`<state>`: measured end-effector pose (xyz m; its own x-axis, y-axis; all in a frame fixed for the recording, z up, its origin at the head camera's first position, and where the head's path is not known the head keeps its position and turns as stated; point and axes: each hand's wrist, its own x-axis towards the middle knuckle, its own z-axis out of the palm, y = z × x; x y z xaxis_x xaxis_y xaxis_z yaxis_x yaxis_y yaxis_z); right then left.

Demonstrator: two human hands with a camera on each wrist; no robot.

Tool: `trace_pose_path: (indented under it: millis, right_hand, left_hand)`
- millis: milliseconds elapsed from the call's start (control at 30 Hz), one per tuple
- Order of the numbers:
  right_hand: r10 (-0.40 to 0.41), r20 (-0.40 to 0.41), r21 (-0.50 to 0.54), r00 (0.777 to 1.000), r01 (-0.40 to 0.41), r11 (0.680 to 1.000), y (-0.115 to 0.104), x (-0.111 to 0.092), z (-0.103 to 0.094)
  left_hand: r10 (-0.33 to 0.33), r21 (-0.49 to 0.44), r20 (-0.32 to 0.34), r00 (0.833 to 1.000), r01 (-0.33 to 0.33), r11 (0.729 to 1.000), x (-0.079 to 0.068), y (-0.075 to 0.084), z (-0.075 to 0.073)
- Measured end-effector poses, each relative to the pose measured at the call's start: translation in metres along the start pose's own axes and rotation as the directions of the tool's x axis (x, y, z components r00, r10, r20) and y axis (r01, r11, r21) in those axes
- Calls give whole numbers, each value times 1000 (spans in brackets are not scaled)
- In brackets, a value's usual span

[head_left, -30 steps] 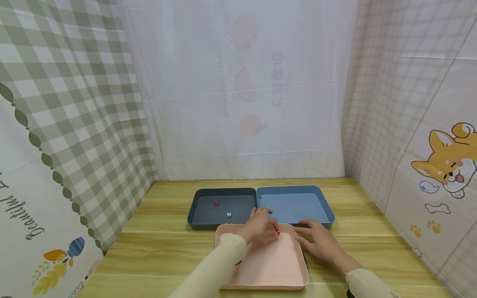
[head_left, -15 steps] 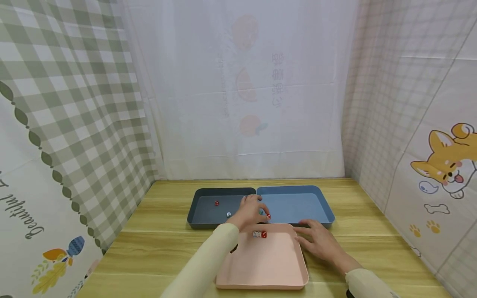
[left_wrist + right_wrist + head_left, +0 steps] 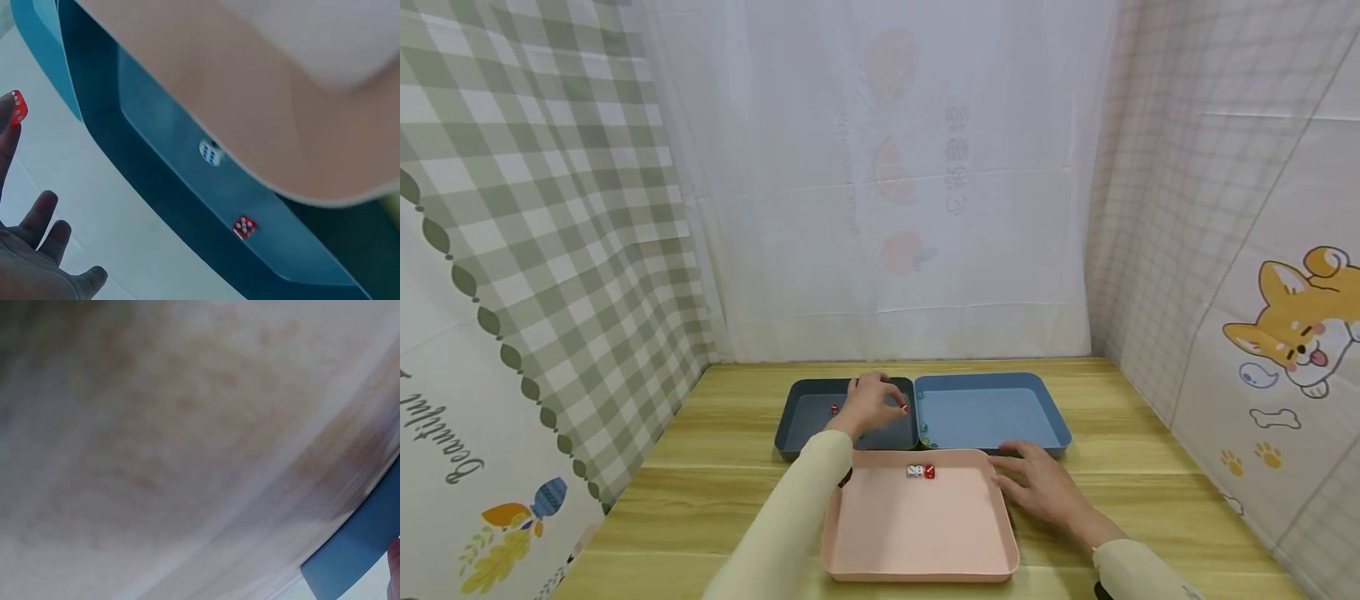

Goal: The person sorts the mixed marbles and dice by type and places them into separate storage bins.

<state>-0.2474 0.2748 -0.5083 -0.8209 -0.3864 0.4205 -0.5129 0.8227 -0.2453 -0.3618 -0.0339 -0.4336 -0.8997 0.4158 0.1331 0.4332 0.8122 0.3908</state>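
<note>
My left hand is over the dark blue tray, pinching a red die between thumb and fingertip. The other fingers of that hand spread apart in the left wrist view. Inside the dark tray lie another red die and a white die; the hand covers part of this tray in the head view. Nearer stands a pink tray, with two white dice and a red die in a row by its far wall. My right hand touches its right rim, fingers loosely extended.
A lighter blue tray adjoins the dark one on the right, with several small greenish pieces along its left side. All trays stand on a wood-grain table. Cloth curtains hang behind and on both sides.
My left hand has gone from the pink tray up and leftward over the dark tray, carrying the red die. The dice row in the pink tray is uncovered. My right hand stays put.
</note>
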Motion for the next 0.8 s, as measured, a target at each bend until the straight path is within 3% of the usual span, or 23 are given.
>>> trace_pose_path:
  millis: [333,800]
  right_hand:
    - [1,-1,-1,1000,-1,1000,0,0,0]
    - [-1,-1,-5,1000,1,1000,0,0,1]
  left_hand:
    - [-118,-56,-58,991,115,992,-1,-32,-17]
    - [-236,-58,-118,964,231,971,-11,-67,-25]
